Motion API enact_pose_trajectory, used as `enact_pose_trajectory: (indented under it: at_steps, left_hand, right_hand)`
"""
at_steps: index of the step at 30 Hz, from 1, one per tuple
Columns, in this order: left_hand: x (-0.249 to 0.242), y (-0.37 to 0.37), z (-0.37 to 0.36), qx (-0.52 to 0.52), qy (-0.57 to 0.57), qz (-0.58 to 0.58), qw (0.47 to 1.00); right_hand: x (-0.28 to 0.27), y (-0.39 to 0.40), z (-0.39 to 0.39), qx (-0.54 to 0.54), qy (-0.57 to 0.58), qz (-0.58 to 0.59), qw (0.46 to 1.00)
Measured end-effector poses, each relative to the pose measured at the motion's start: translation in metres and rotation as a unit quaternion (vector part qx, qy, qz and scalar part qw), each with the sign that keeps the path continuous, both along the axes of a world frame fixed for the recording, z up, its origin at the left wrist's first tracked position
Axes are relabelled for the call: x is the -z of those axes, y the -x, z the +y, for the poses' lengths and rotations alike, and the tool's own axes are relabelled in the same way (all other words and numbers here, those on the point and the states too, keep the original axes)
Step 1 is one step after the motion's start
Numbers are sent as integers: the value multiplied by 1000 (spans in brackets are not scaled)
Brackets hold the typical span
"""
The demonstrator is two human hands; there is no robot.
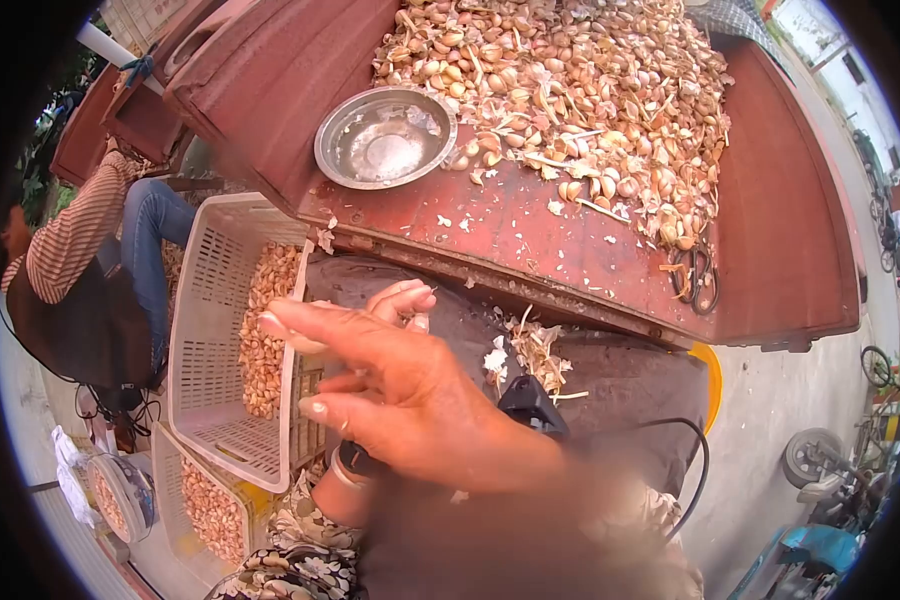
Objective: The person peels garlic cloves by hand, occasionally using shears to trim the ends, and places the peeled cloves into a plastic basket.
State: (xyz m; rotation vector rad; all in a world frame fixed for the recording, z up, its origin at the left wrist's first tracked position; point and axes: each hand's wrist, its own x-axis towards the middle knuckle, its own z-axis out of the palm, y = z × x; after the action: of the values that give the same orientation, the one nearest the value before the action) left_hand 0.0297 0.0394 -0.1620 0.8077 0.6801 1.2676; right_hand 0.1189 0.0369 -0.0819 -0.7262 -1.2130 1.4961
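Observation:
My right hand [415,385] reaches leftward, its index finger stretched toward the white plastic crate [183,330] and its thumb apart from it. No object shows clearly between them. My left hand [408,302] is mostly hidden behind it. Only its curled fingertips and a wrist with a dark band are visible, and whatever it may hold is covered. Garlic cloves [270,330] lie inside the crate, just beyond my right fingertips. Beneath my hands a dark cloth [610,385] spreads over my lap, with a small heap of garlic skins and stalks [538,355] on it.
A red tray-like surface [450,225] bears a large garlic pile [570,90], a metal bowl [385,140] and black-handled scissors [698,282]. A second crate [175,500] with cloves stands lower left, near a round container [115,495]. Another person [100,240] sits at left. A motorbike [820,460] stands right.

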Motion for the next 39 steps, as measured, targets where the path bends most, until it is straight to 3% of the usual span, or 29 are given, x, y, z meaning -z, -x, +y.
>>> enact_pose_trajectory:
  at_steps: [1,2,4,5,6,8,9,10,13,15,17,21,22,25,28,31,32,35,37,39]
  left_hand:
    - [4,3,1,-60,-69,309,947]
    - [5,4,3,-59,-83,322,941]
    - [-12,5,4,-48,82,26,995]
    - [-4,9,10,-33,57,146,987]
    - [-2,6,12,-68,44,196,977]
    - [0,6,18,-46,35,210,976]
    - [1,6,20,-34,31,220,975]
    - [4,5,24,-36,6,239,970]
    - [7,-1,43,-32,-58,298,952]
    - [4,-3,51,-23,-74,341,937]
    - [14,-7,57,-54,-194,413,888]
    - [5,-32,58,-91,-336,531,773]
    - [1,-41,58,-70,-330,546,766]
    - [0,-79,71,-7,-281,483,829]
    - [15,-115,99,-31,-442,541,715]
    - [31,-125,116,7,-470,553,688]
    - [21,-121,115,35,-444,571,690]
    - [0,-106,102,104,-270,433,854]
    - [-34,-90,82,170,-168,249,938]
    - [-62,-75,53,235,-108,36,965]
  right_hand:
    - [-3,12,2,13,-83,-79,993]
    - [1,14,10,48,-119,-90,988]
    - [1,-4,27,77,-21,-10,997]
    - [-1,-33,36,73,114,82,987]
    - [9,-56,48,190,85,-18,978]
    - [45,-117,68,290,82,-213,929]
    - [69,-146,82,330,66,-340,878]
    - [107,-179,97,359,-54,-469,805]
    - [99,-187,107,318,-135,-601,721]
    - [96,-186,110,285,-111,-638,707]
    - [95,-187,108,282,-136,-654,689]
    - [95,-188,90,286,-114,-631,712]
    - [95,-186,86,288,-104,-624,719]
    - [96,-177,74,292,-87,-589,748]
    - [101,-170,66,284,-127,-573,758]
    - [94,-179,59,292,-134,-564,761]
    - [95,-188,59,311,-119,-552,765]
    - [95,-212,74,373,-109,-545,743]
    - [98,-222,92,400,-107,-566,713]
    - [97,-216,108,384,-81,-652,649]
